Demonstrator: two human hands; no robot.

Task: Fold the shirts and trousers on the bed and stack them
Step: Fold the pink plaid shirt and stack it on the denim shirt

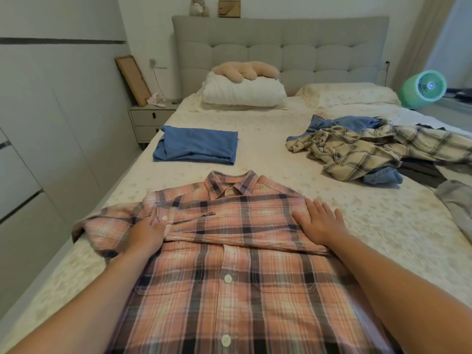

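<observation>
A pink plaid shirt (229,251) lies front up on the bed (281,154), collar away from me, with one sleeve folded across its chest. My left hand (149,232) rests on the shirt's left side, fingers on the cloth near the sleeve cuff. My right hand (319,223) lies flat with straight fingers on the right shoulder. A folded blue garment (196,145) sits further up on the left. On the right lies a loose heap with a beige plaid shirt (370,149) and blue denim pieces (383,176).
White pillows (242,92) with a beige plush cushion (245,70) lie by the grey headboard. A nightstand (150,118) stands left of the bed, a green fan (424,88) at the right. Grey cloth (457,208) lies at the right edge. Wardrobe doors line the left.
</observation>
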